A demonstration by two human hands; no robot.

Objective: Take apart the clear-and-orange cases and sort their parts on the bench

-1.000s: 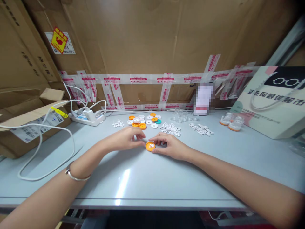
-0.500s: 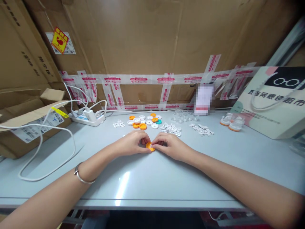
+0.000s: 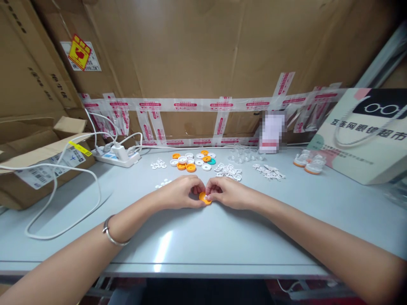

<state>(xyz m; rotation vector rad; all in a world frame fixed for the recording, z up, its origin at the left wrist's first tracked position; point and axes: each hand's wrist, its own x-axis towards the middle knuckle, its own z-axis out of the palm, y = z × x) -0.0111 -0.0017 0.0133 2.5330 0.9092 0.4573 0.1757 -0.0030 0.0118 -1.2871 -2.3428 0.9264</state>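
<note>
An orange round plastic cap is tilted between my hands, just above or on the table; I cannot tell which. My left hand pinches its left edge between thumb and fingers. From the right, my right hand holds a small white plastic piece at the cap's inside with its fingertips. Behind the hands lies a group of orange, white and teal round caps. Several small white pieces show beside my left hand, partly hidden by it.
White ring-like parts, flat white parts and clear cups lie farther back. A power strip with looping cables and an open carton stand left. At right are small white-and-orange shoes and a paper bag.
Both hands and the orange cap have shifted slightly to the right. More small white pieces beside my left hand have come into view.
</note>
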